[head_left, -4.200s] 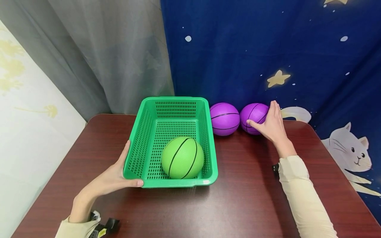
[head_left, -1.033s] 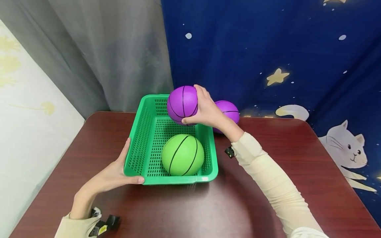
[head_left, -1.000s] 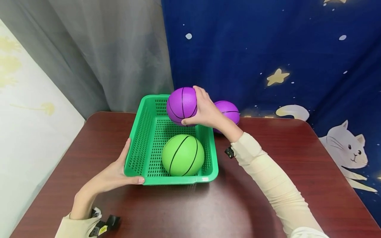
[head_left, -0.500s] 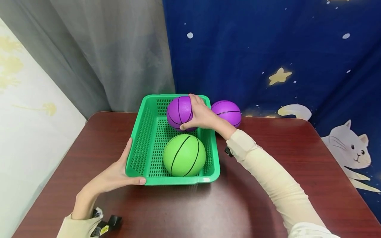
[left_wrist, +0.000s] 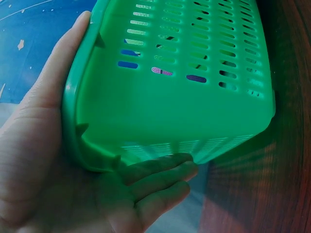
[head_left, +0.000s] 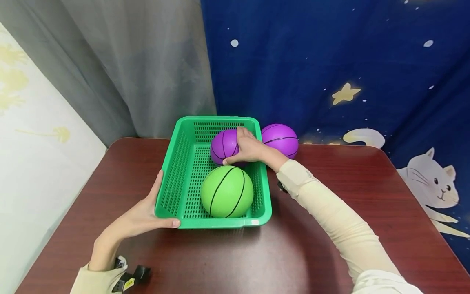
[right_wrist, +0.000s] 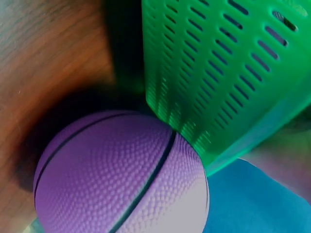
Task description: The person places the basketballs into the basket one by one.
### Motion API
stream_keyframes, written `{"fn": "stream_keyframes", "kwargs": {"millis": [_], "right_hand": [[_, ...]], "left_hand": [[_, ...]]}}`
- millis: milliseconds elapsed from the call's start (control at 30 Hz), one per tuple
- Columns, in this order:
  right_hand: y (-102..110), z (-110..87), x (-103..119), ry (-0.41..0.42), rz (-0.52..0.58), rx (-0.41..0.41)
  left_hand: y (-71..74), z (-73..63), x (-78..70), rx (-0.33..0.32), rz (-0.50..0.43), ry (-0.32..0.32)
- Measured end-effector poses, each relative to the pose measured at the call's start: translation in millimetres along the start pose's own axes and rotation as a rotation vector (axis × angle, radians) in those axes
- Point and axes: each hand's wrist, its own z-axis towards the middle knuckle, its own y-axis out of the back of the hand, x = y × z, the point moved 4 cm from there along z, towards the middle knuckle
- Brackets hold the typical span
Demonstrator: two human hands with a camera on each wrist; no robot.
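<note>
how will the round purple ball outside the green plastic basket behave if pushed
The round purple ball would probably roll, being spherical on a flat brown wooden table, though the green plastic basket beside it may block it leftward. Its pebbled surface should give fair grip.

Soft glare on the tabletop (head_left: 238,259)

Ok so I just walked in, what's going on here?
A person's right hand holds a round purple ball with black lines inside a green perforated plastic basket, toward its far end; whether it touches the bottom is hidden. A round lime-green ball with black lines lies in the near end. The left hand rests against the basket's near-left corner. Another purple ball sits outside, beside the right wall, on the red-brown table.
</note>
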Motion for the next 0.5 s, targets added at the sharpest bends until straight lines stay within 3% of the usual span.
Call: {"fn": "stream_keyframes", "kwargs": {"millis": [233,500], "right_hand": [[9,-9.2,-3,-0.028,0.067,-0.01],[47,-40.0,-28,0.027,0.081,-0.211]], "left_hand": [[0.6,-1.0,1.1,-0.004,-0.006,-0.002],[0.1,0.6,-1.0,-0.006,-0.012,-0.002]]}}
